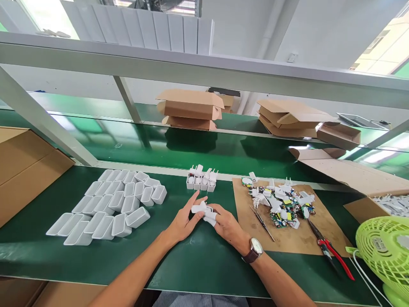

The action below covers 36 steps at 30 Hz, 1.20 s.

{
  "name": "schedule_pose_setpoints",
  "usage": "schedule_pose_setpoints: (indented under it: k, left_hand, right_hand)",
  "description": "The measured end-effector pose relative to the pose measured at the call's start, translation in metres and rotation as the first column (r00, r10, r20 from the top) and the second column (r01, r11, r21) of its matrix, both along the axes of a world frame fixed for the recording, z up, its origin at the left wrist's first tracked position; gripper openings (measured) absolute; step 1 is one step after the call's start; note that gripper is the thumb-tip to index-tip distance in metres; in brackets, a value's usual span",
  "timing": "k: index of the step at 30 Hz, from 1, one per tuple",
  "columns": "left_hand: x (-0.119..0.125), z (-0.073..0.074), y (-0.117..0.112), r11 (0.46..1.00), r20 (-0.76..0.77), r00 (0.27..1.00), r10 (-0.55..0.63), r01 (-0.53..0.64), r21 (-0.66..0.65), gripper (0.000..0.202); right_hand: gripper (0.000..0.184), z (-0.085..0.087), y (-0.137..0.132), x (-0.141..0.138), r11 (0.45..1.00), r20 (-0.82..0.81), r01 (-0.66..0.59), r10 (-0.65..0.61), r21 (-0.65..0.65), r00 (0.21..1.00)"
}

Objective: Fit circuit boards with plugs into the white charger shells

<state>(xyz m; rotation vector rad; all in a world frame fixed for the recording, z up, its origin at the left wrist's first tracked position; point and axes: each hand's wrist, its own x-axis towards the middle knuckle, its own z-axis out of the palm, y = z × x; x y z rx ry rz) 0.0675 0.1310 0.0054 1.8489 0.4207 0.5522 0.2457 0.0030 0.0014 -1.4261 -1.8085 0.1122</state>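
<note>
Over the green tabletop, near its middle, both hands meet on white plastic charger parts (209, 214); the fingers partly cover them. My left hand (182, 222) has its thumb pressed against the parts, with the index finger reaching forward. My right hand (228, 226), with a watch on the wrist, grips them from the right between thumb and fingers. Just beyond the fingertips stand several white charger housings (200, 184) in a row, with white plug pieces (200, 169) lying on top. To the left lie many open white housings (104, 200) in loose rows.
A brown cardboard sheet (249, 238) on the right bears a heap of circuit boards and white pieces (283, 204), tweezers (262, 224) and red-handled pliers (329, 247). A green fan (380, 243) stands at the right edge. Cardboard boxes (191, 104) sit behind the metal rail (204, 70).
</note>
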Motion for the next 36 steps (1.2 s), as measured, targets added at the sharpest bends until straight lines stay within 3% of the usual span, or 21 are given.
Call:
schedule_pose_setpoints:
  k: [3, 8, 12, 17, 22, 27, 31, 36]
  left_hand:
    - [-0.001, -0.004, 0.001, 1.000, 0.011, 1.000, 0.003, -0.003, 0.000, 0.083]
    - [-0.002, -0.010, 0.002, 0.999, 0.153, 0.988, 0.010, -0.015, 0.028, 0.105]
    - [-0.001, -0.013, 0.000, 0.997, 0.142, 0.989, 0.049, -0.057, 0.052, 0.094]
    - [-0.002, -0.014, 0.002, 0.993, 0.161, 0.985, 0.061, -0.076, 0.091, 0.088]
    - [-0.003, -0.013, 0.005, 0.982, 0.257, 0.966, 0.022, -0.069, 0.175, 0.090]
    - [-0.002, -0.012, 0.003, 0.950, 0.195, 0.975, 0.108, -0.160, 0.270, 0.063]
    - [-0.003, -0.011, 0.003, 0.937, 0.181, 0.978, 0.107, -0.160, 0.310, 0.055]
    - [-0.002, -0.006, 0.002, 0.940, 0.160, 0.980, 0.117, -0.161, 0.301, 0.050]
  right_hand:
    - [0.041, -0.002, 0.000, -0.002, 1.000, -0.023, 0.001, -0.001, 0.010, 1.000]
    - [0.041, 0.001, -0.003, -0.003, 1.000, -0.056, 0.025, -0.025, 0.011, 0.998]
    - [0.043, -0.002, -0.002, -0.006, 0.998, -0.039, -0.018, 0.016, -0.063, 0.999]
    - [0.039, -0.010, -0.003, -0.009, 0.998, 0.026, 0.060, -0.060, -0.019, 0.998]
    - [0.034, -0.005, -0.007, -0.010, 0.997, 0.010, 0.073, -0.073, -0.002, 0.997]
    - [0.028, -0.009, -0.006, -0.013, 0.994, 0.053, 0.087, -0.083, -0.071, 0.995]
    - [0.024, -0.014, -0.007, -0.016, 0.992, 0.064, 0.115, -0.111, -0.050, 0.992]
    - [0.026, -0.007, -0.007, -0.018, 0.991, -0.043, 0.105, -0.109, -0.083, 0.993]
